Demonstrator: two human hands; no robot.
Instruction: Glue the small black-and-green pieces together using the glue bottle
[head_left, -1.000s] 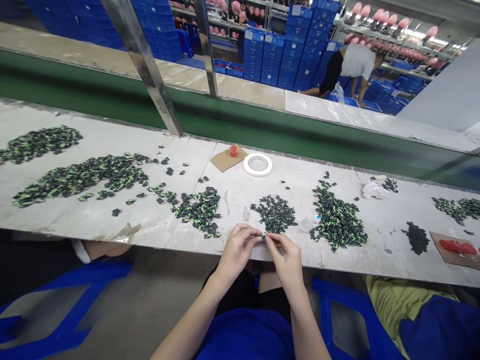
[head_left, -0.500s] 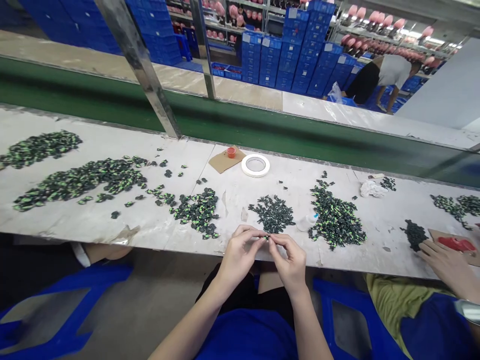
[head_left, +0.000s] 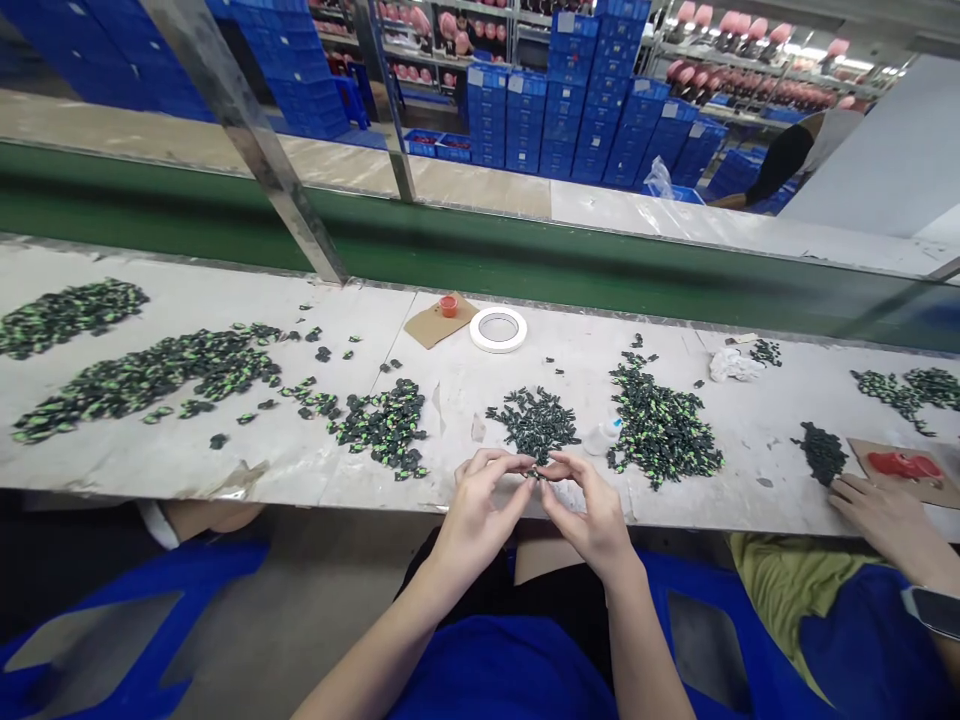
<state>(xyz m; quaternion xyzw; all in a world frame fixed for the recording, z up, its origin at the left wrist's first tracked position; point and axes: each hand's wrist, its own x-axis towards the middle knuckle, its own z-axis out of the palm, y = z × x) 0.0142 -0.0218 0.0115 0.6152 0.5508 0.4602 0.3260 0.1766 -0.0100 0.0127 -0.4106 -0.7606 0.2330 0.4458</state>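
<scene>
My left hand [head_left: 480, 505] and my right hand [head_left: 592, 510] meet at the front edge of the table. Thumb and forefinger of each pinch a small dark part with a little green on it [head_left: 535, 471] between them; its exact kind is too small to make out. Just beyond my fingertips lies a heap of small black pieces [head_left: 538, 420]. To the right of that spreads a pile of black-and-green parts [head_left: 664, 425], and on the left sits another pile of black-and-green parts [head_left: 384, 422].
A white tape roll [head_left: 498, 330] lies behind the heaps, beside a red cup [head_left: 448, 306] on cardboard. Longer piles [head_left: 150, 375] stretch leftward. At right, a co-worker's hand [head_left: 877, 510] rests near a black heap [head_left: 823, 453] and red pieces [head_left: 904, 466]. Blue stools flank me.
My fingers have spread a little around the small part, the right hand shifting slightly right. The view has shifted a little, and the person bending in the background is now mostly behind the pillar.
</scene>
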